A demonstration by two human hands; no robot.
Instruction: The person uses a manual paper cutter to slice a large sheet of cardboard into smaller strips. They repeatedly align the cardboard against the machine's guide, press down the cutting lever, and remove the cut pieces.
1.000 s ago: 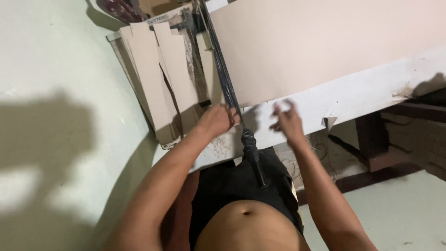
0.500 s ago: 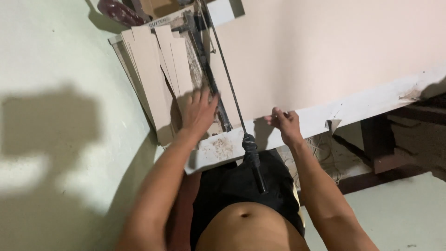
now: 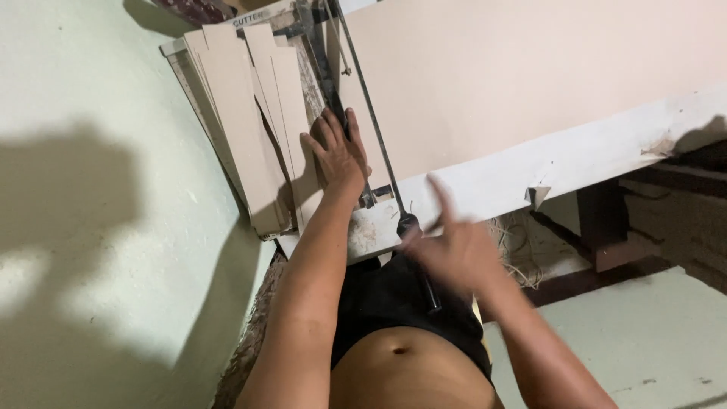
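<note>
Whereas half a second ago the right hand (image 3: 454,250) gripped the board's white near edge, it now hangs off it at lower centre, blurred, fingers spread, holding nothing, just beside the cutter handle (image 3: 413,231). Left hand (image 3: 337,155) has moved up-frame, lying flat with fingers slightly apart on the large beige sheet (image 3: 515,83) beside the cut strips (image 3: 242,113).

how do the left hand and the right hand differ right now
The left hand lies flat, palm down, fingers spread, pressing on the cutter bed beside the cut cardboard strips. The right hand is off the bed, in the air near the dark handle of the cutter arm, touching nothing clearly. The left hand is sharp; the right hand is blurred, fingers loosely open. Both are bare and hold nothing.
</note>
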